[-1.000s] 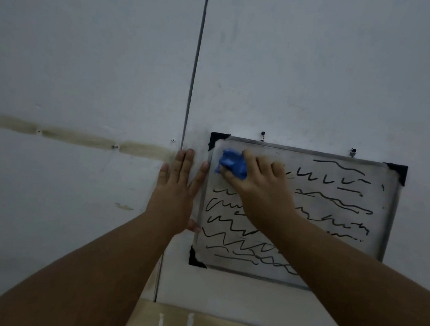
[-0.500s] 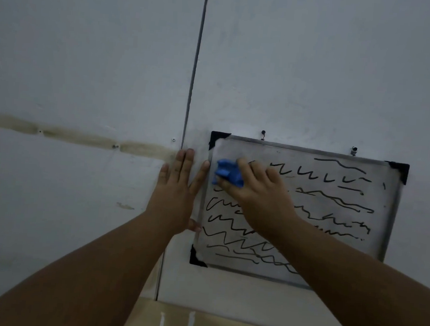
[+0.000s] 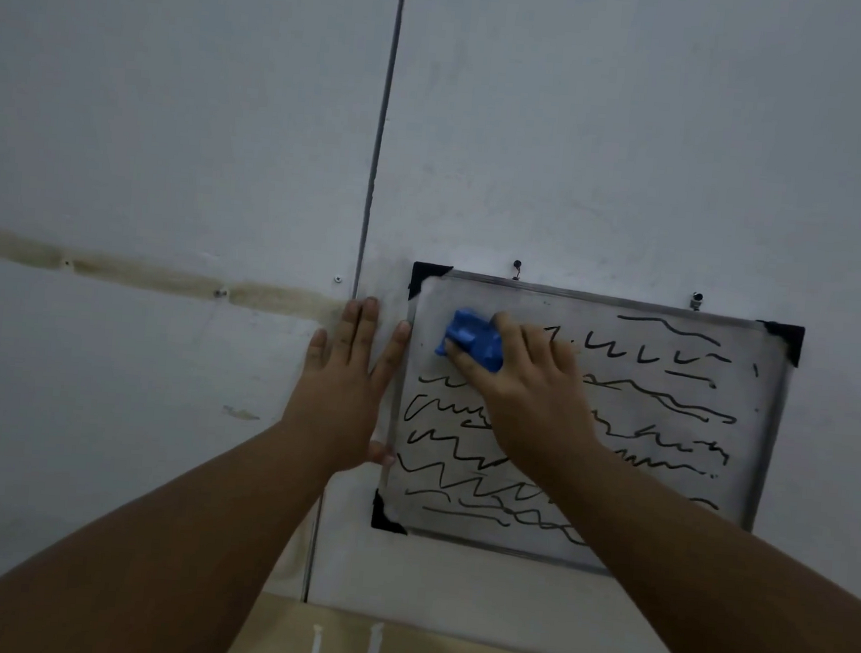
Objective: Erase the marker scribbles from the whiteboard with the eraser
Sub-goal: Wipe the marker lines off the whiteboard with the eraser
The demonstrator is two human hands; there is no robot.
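A small whiteboard (image 3: 748,454) with a metal frame and black corner caps hangs on the wall. Black marker scribbles (image 3: 660,396) run across it in several wavy rows. My right hand (image 3: 527,385) presses a blue eraser (image 3: 471,337) against the board's upper left area, where the surface is wiped bare. My left hand (image 3: 346,392) lies flat on the wall with fingers spread, its thumb and index finger touching the board's left frame edge. My right forearm hides part of the lower rows.
The pale wall (image 3: 588,132) has a vertical panel seam (image 3: 378,142) just left of the board. A yellowish glue stain (image 3: 154,276) with screws runs along the left. Two hooks (image 3: 517,266) hold the board's top. A beige surface (image 3: 393,648) lies below.
My right hand slid the eraser down a little and back up near the board's top left corner. The left hand stayed put.
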